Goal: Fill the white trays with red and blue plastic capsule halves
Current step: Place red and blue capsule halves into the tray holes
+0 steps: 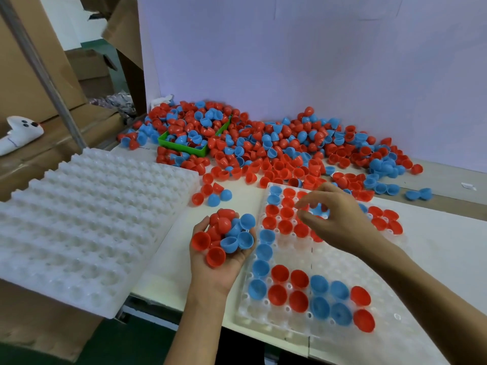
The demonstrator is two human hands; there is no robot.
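A white tray lies in front of me, its pockets partly filled with red and blue capsule halves. My left hand is cupped palm up beside the tray's left edge, holding a handful of red and blue halves. My right hand hovers over the tray's upper rows, with a blue half pinched between its thumb and fingers. A big heap of loose red and blue halves covers the back of the table.
A stack of white trays with bare pockets sits at the left, overhanging the table edge. A green bin is buried in the heap. Cardboard boxes stand at the left, a white wall behind.
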